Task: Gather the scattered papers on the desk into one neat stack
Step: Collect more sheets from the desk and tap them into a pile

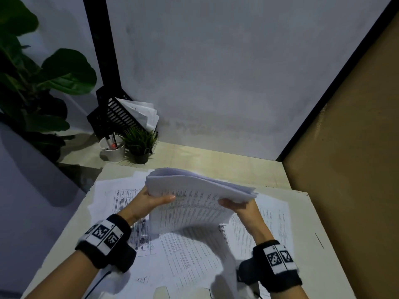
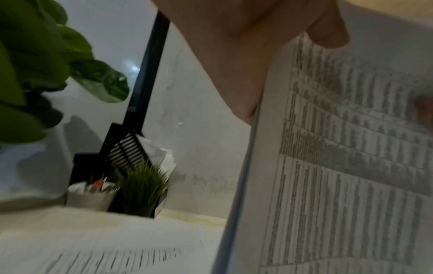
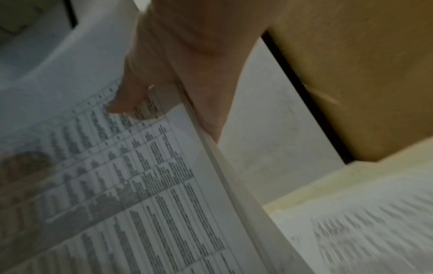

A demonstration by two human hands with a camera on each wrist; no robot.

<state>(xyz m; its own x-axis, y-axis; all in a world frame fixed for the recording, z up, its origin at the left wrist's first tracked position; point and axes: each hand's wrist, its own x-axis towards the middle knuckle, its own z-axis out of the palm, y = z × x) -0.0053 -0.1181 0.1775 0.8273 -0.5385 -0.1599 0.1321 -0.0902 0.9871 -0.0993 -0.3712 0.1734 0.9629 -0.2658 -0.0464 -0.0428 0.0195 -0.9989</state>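
Note:
A bundle of printed sheets (image 1: 194, 199) hangs above the desk, held between both hands, its top edges curling away from me. My left hand (image 1: 155, 200) grips its left edge, thumb lying across the printed front. My right hand (image 1: 235, 205) grips the right edge. The left wrist view shows my thumb on the bundle of sheets (image 2: 339, 148) with its table print. In the right wrist view my thumb presses the same bundle of sheets (image 3: 128, 185). More loose papers (image 1: 190, 255) lie spread flat on the desk under the bundle.
A white pen cup (image 1: 112, 148) and a small potted grass plant (image 1: 140, 145) stand at the back left, before a black file rack (image 1: 121, 115) with papers. A large leafy plant (image 1: 32, 78) is far left. A brown panel (image 1: 349, 169) walls the right side.

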